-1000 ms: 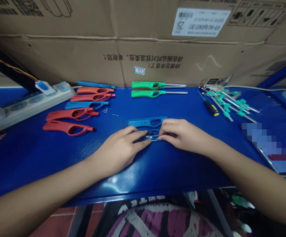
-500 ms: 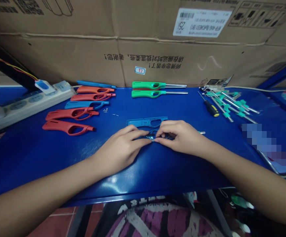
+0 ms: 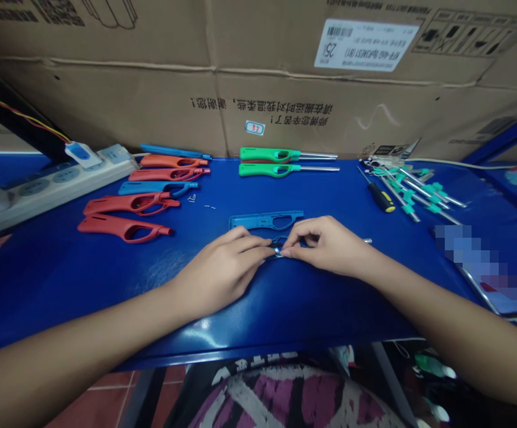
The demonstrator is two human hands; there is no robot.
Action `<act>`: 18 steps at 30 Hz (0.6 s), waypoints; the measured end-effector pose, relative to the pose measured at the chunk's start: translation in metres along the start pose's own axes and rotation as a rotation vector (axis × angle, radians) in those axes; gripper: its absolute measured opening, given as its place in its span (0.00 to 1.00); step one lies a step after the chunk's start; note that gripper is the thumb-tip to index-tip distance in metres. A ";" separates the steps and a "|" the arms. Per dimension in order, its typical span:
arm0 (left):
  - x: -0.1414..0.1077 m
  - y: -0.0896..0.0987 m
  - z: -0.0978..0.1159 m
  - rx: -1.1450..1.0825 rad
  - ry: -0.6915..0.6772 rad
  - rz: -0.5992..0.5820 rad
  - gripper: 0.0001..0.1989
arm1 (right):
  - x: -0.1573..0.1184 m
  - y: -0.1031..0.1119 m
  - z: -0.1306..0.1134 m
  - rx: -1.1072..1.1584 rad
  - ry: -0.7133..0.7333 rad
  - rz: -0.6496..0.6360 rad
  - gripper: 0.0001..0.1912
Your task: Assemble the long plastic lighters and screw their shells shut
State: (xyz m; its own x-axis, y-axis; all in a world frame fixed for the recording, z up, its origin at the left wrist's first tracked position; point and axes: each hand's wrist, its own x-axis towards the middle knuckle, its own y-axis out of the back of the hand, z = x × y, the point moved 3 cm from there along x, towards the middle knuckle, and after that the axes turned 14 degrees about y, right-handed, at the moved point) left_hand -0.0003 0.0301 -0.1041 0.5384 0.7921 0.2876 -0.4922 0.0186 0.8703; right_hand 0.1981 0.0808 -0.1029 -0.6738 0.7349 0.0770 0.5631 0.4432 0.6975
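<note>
A blue lighter body half (image 3: 279,240) lies under both hands, mostly covered by them. My left hand (image 3: 227,261) grips it from the left, thumb and forefinger close together at its near edge. From the right, my right hand (image 3: 330,246) has its fingers bent onto the same half, thumb and fingertips at a small shiny part (image 3: 277,252); what exactly they pinch is too small to tell. A metal tube end (image 3: 368,241) sticks out to the right behind the right hand. Just beyond, another blue lighter shell half (image 3: 262,220) rests with its inner side up.
Red, orange and blue lighter shells (image 3: 125,228) lie at the left beside a power strip (image 3: 49,184). Two green lighters (image 3: 270,170) lie at the back. Right of them are a screwdriver (image 3: 381,197) and several metal tubes with green parts (image 3: 412,187). A cardboard box (image 3: 151,107) stands behind.
The fingertips have shifted slightly at the small shiny part, the right thumb moving a little to the right. Both hands stay on the blue lighter half. The view has tilted slightly.
</note>
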 end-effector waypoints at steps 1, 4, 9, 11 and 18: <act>0.000 0.000 0.000 -0.005 0.001 0.002 0.14 | 0.000 0.000 0.000 -0.008 -0.004 -0.003 0.06; 0.000 -0.001 0.001 -0.009 0.014 0.003 0.15 | -0.001 0.002 0.000 -0.047 -0.005 -0.011 0.06; 0.000 -0.001 0.002 -0.002 -0.005 -0.001 0.14 | -0.002 0.003 0.000 -0.099 0.003 -0.020 0.07; 0.000 -0.001 0.002 0.000 -0.005 -0.007 0.14 | -0.002 0.003 -0.001 -0.101 0.017 -0.027 0.07; -0.001 -0.001 0.001 -0.029 0.066 -0.052 0.14 | -0.006 0.014 -0.009 -0.037 0.168 -0.103 0.05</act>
State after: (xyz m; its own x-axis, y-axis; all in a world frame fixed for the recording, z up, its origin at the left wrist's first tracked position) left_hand 0.0003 0.0286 -0.1050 0.5181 0.8280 0.2143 -0.4850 0.0781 0.8710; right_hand 0.2060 0.0778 -0.0875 -0.7990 0.5894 0.1190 0.4709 0.4903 0.7334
